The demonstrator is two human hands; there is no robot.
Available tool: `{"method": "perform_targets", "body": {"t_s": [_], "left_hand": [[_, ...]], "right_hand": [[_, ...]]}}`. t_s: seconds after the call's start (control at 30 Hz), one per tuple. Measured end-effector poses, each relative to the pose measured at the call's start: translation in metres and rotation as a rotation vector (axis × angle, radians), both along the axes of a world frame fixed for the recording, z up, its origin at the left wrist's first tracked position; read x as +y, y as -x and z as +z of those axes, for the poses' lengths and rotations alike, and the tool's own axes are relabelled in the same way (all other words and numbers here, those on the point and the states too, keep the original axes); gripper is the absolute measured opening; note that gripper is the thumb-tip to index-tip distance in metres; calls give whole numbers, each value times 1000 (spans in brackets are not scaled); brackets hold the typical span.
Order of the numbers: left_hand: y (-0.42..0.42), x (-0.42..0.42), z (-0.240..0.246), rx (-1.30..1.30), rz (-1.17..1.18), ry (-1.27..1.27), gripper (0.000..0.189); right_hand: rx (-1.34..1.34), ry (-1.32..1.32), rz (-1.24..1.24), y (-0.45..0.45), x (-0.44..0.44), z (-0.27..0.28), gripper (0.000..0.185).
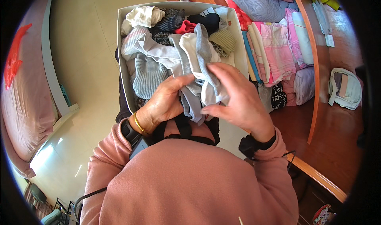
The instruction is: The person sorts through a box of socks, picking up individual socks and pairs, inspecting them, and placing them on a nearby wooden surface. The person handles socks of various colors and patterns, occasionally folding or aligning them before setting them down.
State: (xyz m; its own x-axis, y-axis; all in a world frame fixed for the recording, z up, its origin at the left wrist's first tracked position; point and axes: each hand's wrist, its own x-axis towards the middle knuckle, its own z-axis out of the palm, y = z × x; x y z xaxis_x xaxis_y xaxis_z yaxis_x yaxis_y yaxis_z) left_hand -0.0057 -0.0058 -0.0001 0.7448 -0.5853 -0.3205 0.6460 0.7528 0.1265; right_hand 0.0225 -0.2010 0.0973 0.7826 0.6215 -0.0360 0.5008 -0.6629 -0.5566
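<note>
A white box (121, 61) full of socks lies before me. Both hands are over its near edge with a loose bunch of grey and white socks between them. My left hand (166, 100) is closed on the light grey socks (190, 97), thumb on top. My right hand (238, 97) holds the white and grey socks (209, 85) between thumb and fingers. Left of the bunch is a ribbed grey-blue sock (150, 76). Farther back are a cream bundle (146, 16), a black sock bundle (208, 21), a red piece (186, 27) and an olive ribbed bundle (223, 40).
At the right, a wooden cabinet with an orange-edged panel (315, 76) holds folded pink plaid cloth (276, 49), a grey quilt (262, 4) and a small white bag (345, 88). A bed with a pink cover (29, 106) and a red plastic bag (15, 61) stands left.
</note>
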Motion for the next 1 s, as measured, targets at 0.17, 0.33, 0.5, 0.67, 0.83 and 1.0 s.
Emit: {"method": "perform_targets", "body": {"t_s": [0.17, 0.33, 0.5, 0.67, 0.83, 1.0], "left_hand": [[3, -1, 2, -19, 47, -56, 37], [1, -4, 6, -2, 45, -94, 44], [1, -6, 5, -41, 21, -180, 48], [0, -4, 6, 3, 38, -221, 49], [4, 5, 7, -18, 25, -288, 51], [15, 40, 18, -255, -127, -555, 48]], "right_hand": [[562, -353, -471, -14, -2, -16, 30], [574, -365, -303, -19, -12, -11, 42], [238, -215, -242, -4, 0, -27, 40], [873, -873, -749, -29, -38, -50, 25], [1102, -1153, -751, -40, -64, -63, 29], [1143, -1310, -832, -46, -71, -57, 32]]}}
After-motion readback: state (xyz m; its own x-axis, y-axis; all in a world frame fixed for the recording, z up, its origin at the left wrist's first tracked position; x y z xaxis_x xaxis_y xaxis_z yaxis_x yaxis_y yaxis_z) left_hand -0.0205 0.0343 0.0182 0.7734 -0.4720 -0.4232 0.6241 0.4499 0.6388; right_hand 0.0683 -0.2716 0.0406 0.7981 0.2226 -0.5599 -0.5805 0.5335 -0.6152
